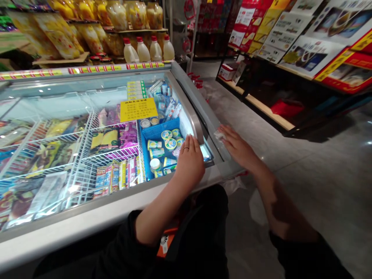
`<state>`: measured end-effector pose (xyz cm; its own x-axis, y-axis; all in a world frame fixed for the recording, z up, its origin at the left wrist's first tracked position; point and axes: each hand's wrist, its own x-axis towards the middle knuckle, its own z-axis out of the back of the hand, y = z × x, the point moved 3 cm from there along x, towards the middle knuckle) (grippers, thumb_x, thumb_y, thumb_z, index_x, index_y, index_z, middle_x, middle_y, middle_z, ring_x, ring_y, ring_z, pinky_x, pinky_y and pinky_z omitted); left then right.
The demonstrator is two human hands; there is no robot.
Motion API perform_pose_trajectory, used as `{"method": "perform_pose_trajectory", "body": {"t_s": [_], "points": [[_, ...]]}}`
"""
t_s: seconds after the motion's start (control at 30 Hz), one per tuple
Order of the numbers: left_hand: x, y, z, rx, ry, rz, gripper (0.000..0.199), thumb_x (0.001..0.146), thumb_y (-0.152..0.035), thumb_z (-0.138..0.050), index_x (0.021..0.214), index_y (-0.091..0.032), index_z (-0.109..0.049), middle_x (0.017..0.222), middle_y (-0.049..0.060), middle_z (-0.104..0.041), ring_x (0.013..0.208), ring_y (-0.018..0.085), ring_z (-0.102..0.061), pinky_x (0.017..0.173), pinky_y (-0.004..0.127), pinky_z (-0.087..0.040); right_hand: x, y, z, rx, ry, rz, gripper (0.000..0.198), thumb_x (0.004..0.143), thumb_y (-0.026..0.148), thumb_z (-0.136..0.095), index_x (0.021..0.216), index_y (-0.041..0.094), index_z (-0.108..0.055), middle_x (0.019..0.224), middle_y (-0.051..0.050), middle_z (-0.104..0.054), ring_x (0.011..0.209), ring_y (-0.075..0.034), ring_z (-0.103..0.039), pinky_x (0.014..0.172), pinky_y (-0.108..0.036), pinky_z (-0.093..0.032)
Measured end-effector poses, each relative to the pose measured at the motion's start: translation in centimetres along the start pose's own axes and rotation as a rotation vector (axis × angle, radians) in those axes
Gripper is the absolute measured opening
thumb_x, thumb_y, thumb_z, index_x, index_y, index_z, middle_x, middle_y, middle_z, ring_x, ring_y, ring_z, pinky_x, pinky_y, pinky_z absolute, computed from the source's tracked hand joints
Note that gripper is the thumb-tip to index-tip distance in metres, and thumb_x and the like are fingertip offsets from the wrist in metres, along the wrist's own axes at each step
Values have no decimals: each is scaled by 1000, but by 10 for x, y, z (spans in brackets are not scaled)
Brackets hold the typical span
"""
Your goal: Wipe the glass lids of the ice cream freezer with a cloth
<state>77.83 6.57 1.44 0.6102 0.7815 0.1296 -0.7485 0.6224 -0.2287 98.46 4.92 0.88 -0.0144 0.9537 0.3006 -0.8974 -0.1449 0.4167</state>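
Note:
My left hand (190, 161), with a ring on one finger, lies with its fingers stretched out at the front right part of the chest freezer's glass lid, beside the curved metal trim (195, 120). My right hand (240, 151) presses a crumpled white tissue (219, 135) against the grey right-hand rim (211, 116) of the freezer. Most of the tissue is hidden beneath the fingers. Under the glass near my left hand, a blue basket (147, 141) holds several ice cream cups (170, 144). A yellow notice (138, 110) is on the glass.
White wire baskets (83, 151) inside the freezer hold packaged frozen goods. Behind it stand white bottles with red caps (143, 50) and large jars (116, 15). To the right, a dark shelf carries stacked gift boxes (312, 54) above the grey floor (319, 186).

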Motion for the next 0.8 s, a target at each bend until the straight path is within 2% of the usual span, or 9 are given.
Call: {"method": "perform_pose_trajectory", "body": {"t_s": [0.07, 0.13, 0.27, 0.37, 0.43, 0.6, 0.8], "points": [[-1, 3, -2, -18, -12, -5, 65, 96, -5, -43, 158, 13, -36, 167, 34, -35, 162, 37, -26, 133, 49, -29, 26, 8, -9, -43, 45, 74, 52, 106, 24, -42, 155, 20, -58, 167, -8, -49, 161, -28, -34, 132, -57, -32], [-3, 6, -3, -55, -36, -18, 64, 96, -5, -43, 158, 9, -38, 167, 32, -36, 162, 36, -27, 132, 50, -32, 37, 20, -15, -93, 93, 168, 49, 103, 19, -44, 148, 20, -65, 162, -8, -55, 159, -29, -37, 131, -58, -34], [-5, 14, -2, -181, -53, -1, 62, 99, -10, -44, 159, 3, -39, 169, 28, -37, 163, 34, -27, 132, 52, -34, 17, 30, -10, -87, 169, 277, 49, 102, 15, -44, 142, 25, -70, 153, -6, -65, 154, -27, -47, 128, -58, -40], [8, 17, 1, -299, -66, 50, 64, 99, -12, -45, 161, 3, -35, 171, 28, -34, 163, 33, -26, 133, 51, -33, 0, 25, -5, -58, 168, 281, 51, 104, 15, -40, 145, 26, -68, 155, -4, -63, 155, -25, -45, 128, -56, -40], [23, 18, 1, -382, -110, 102, 66, 98, -12, -45, 162, 0, -33, 171, 27, -35, 163, 32, -27, 133, 52, -32, 2, 21, -7, -52, 129, 256, 51, 105, 17, -39, 148, 25, -65, 160, -4, -58, 157, -25, -42, 129, -55, -39], [45, 24, -7, -493, -251, 232, 66, 99, -11, -46, 165, -13, -34, 169, 18, -41, 160, 30, -34, 130, 56, -37, 45, 17, -22, -43, 54, 210, 51, 105, 18, -40, 151, 24, -61, 165, -7, -52, 158, -25, -40, 130, -54, -37], [35, 36, -15, -434, -228, 163, 71, 98, -4, -48, 166, -14, -36, 169, 14, -41, 158, 28, -37, 129, 53, -40, 101, 13, -33, -13, 8, 224, 53, 102, 15, -42, 152, 21, -59, 164, -9, -52, 157, -26, -41, 130, -56, -36]]}}
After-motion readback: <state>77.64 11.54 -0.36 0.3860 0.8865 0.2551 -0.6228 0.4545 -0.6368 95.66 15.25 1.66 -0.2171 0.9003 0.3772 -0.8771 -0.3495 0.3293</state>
